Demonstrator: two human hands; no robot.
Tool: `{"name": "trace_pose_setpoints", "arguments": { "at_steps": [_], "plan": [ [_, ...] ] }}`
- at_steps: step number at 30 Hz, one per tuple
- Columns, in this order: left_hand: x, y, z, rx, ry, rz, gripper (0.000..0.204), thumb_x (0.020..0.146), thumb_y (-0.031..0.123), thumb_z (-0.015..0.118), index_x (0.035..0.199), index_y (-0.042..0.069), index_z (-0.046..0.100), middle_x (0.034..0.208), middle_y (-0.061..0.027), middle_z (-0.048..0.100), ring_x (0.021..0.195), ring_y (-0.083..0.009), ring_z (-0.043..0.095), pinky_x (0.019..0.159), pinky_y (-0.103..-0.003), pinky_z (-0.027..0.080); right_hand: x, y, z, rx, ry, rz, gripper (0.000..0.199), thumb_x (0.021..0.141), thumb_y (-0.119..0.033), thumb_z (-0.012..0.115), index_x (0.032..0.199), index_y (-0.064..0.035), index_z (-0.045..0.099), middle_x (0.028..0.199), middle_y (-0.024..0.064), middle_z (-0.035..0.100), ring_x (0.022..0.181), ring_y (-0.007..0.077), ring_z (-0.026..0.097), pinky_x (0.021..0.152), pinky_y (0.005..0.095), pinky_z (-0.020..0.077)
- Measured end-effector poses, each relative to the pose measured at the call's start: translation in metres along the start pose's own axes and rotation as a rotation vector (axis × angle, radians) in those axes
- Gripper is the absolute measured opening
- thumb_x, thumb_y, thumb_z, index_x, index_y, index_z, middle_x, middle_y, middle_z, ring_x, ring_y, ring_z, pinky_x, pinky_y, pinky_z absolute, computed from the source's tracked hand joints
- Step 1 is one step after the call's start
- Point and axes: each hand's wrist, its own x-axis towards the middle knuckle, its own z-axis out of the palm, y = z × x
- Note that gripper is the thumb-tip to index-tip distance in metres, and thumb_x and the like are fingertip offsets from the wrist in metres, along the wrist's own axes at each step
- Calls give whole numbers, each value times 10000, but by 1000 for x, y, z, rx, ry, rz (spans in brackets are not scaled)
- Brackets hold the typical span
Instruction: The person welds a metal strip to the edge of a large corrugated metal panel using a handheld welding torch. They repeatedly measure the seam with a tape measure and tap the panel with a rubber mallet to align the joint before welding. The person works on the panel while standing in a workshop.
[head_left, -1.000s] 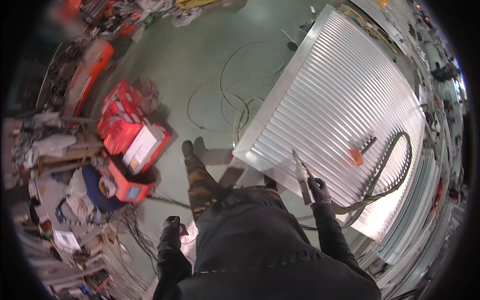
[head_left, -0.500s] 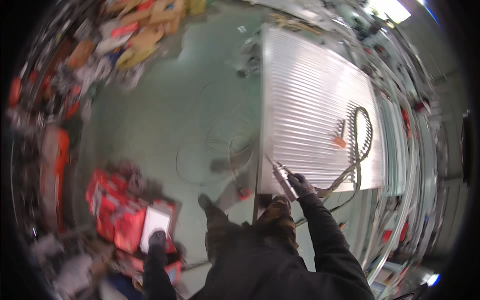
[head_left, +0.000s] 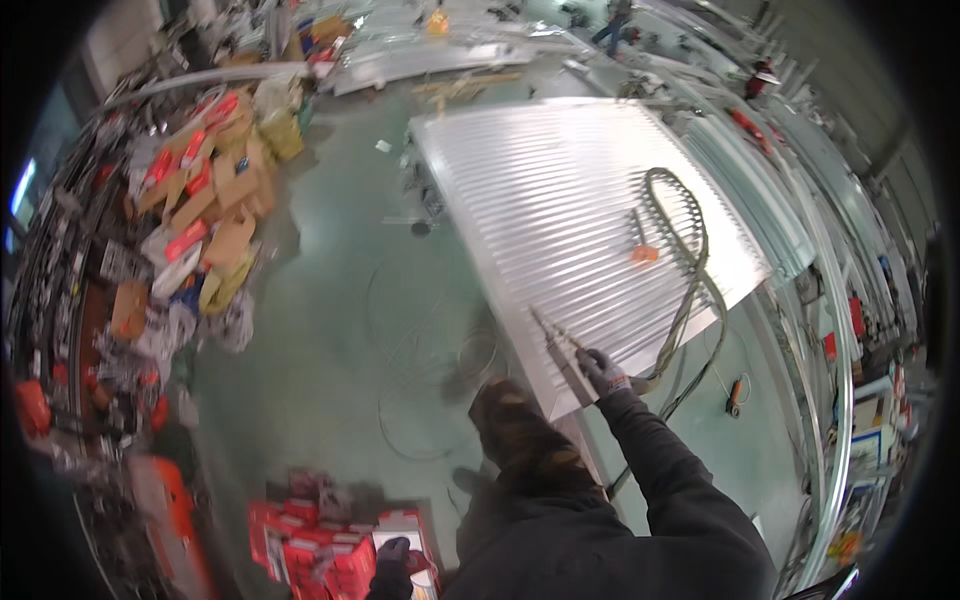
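In the head view, our gloved right hand has its fingers wrapped around a long, pointed metal torch tool, its tip directed up and to the left. The tool shows against the near corner of a large ribbed silver panel; whether it touches the metal we cannot tell. A thick dark cable runs from near this hand and loops across the panel, just beside a small orange item lying on the ribs. Our left hand, in a dark glove, is low in the picture, in front of red boxes; its fingers look partly curled, and we cannot tell whether it holds anything. Cardboard boxes are heaped at upper left on the green floor.
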Motion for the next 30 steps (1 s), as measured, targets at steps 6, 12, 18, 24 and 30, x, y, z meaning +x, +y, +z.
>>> {"name": "trace_pose_setpoints", "arguments": {
  "at_steps": [6, 12, 18, 24, 30],
  "plan": [
    [88, 48, -14, 376, 116, 96, 228, 954, 178, 599, 1104, 26, 676, 1068, -177, 677, 972, -290, 682, 810, -469, 546, 23, -5, 36, -520, -209, -123, 548, 966, -248, 577, 1477, -400, 450, 1534, 126, 436, 1244, 398, 579, 1021, 459, 500],
    [173, 240, 17, 279, 157, 128, 227, 943, 169, 606, 1102, 22, 673, 1055, -169, 675, 963, -290, 676, 804, -470, 543, 75, 5, 88, -544, -427, -172, 710, 922, -285, 615, 1561, -384, 321, 1534, 152, 393, 1252, 402, 575, 1015, 487, 504],
    [261, 389, 73, 290, 165, 150, 227, 932, 160, 614, 1100, 18, 670, 1042, -161, 674, 953, -290, 670, 798, -472, 539, 196, -20, 76, -335, -439, -103, 913, 803, -372, 789, 1574, -274, 309, 1524, 225, 392, 1278, 463, 536, 1023, 530, 487],
    [323, 510, 118, 354, 72, 215, 228, 921, 152, 621, 1097, 15, 667, 1029, -153, 672, 943, -290, 663, 792, -474, 536, 343, -17, 59, -250, -270, 88, 798, 863, -203, 687, 1569, -214, 315, 1532, 229, 370, 1270, 477, 522, 1020, 542, 473],
    [396, 598, 128, 420, 5, 290, 230, 910, 143, 628, 1095, 11, 664, 1017, -146, 670, 933, -291, 657, 786, -475, 532, 427, -47, 49, -246, -114, 12, 646, 939, -179, 516, 1559, -192, 334, 1504, 292, 387, 1262, 495, 531, 1035, 538, 468]
  ]
}}
